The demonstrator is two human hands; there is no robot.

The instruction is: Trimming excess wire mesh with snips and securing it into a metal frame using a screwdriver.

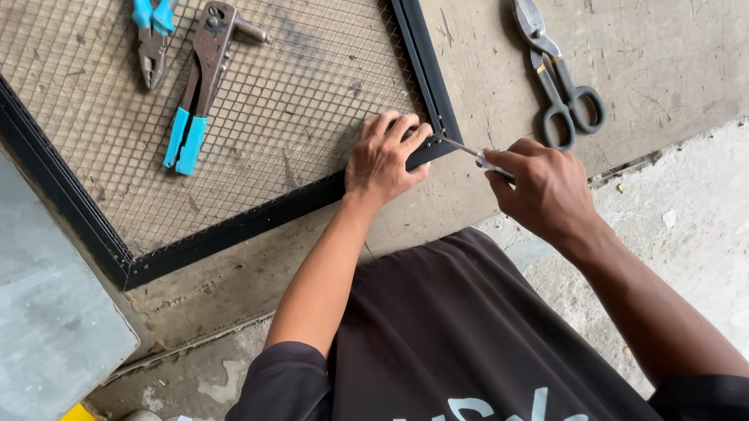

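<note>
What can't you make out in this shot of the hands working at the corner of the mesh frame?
- Head view: the thin tool in the right hand has its handle hidden inside the fist.
- The frame corner where the tip meets it is partly covered by the left hand.
- The blue-handled pliers are cut off by the top edge.

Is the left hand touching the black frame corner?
Touching. The head view shows the left hand pressed flat on the mesh, fingertips curled onto the black frame at its corner.
</note>
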